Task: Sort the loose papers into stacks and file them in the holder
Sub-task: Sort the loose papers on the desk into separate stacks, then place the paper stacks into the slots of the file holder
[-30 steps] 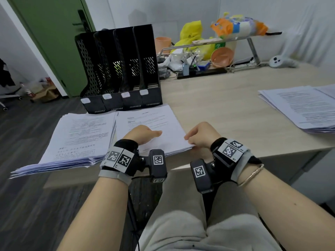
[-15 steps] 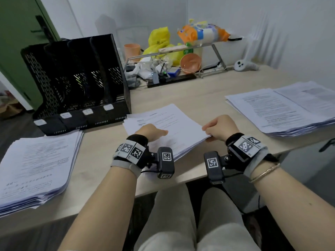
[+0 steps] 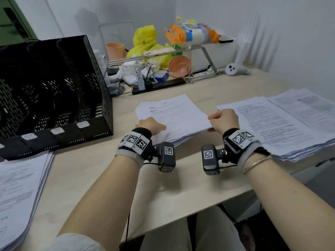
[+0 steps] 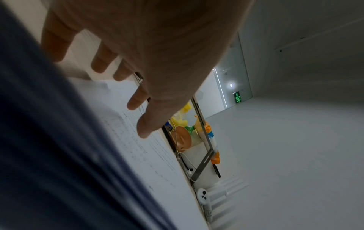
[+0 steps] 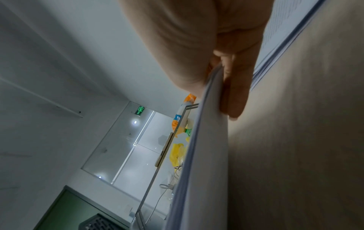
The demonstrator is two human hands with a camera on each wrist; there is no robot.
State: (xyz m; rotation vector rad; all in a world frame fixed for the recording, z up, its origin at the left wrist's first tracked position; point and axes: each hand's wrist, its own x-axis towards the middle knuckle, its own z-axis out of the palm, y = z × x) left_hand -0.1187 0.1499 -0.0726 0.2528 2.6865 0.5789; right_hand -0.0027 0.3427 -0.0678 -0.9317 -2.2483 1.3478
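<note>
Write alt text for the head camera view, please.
Two hands hold the middle paper stack on a desk: the left hand rests on top, the right hand grips its right edge. A black file holder stands left.

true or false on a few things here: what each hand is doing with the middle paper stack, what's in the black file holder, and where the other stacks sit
1. The right hand pinches the middle stack's edge. True.
2. The left hand is lifted clear of the papers. False: it rests on the middle stack.
3. The black file holder is packed with papers. False: no papers show in its slots.
4. Another paper stack lies to the right. True.
5. The orange bowl sits on the middle stack. False: it is under the metal shelf.
</note>
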